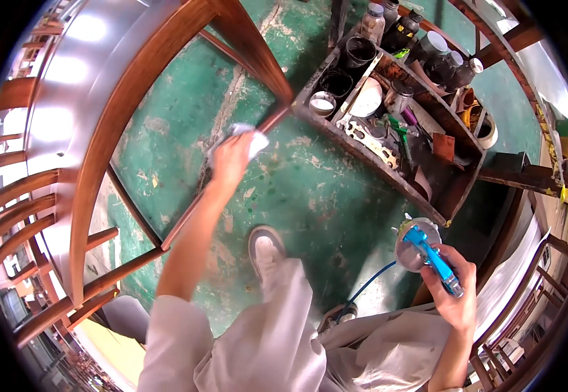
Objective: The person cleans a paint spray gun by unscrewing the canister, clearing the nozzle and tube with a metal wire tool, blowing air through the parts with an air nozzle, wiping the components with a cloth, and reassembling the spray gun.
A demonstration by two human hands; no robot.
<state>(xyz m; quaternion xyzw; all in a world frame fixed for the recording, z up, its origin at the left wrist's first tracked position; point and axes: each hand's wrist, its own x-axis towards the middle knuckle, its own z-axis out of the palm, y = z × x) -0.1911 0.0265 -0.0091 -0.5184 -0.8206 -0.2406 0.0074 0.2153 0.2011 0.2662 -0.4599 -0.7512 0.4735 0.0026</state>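
Note:
My left hand (230,160) is closed round a white cloth (258,142), which presses against a thin brown wooden rail (189,215) of the chair. This chair (101,130) lies tipped at the left, with its curved reddish-brown frame and a pale glossy panel. On the right, my right hand (450,287) grips a blue spray gun (431,258). A round, translucent cup (411,245) smeared with pale residue is attached to the gun. From below it a blue hose (372,279) runs down toward my foot. Motion blurs the cloth and part of the rail.
A worn wooden tray (388,173) near the chair leg holds cans, brushes, a metal wrench (370,140) and scraps. Several lidded jars (434,44) stand along its far side. Below is a paint-stained green floor (284,189); my shoe (265,248) rests there. More wooden furniture stands at both sides.

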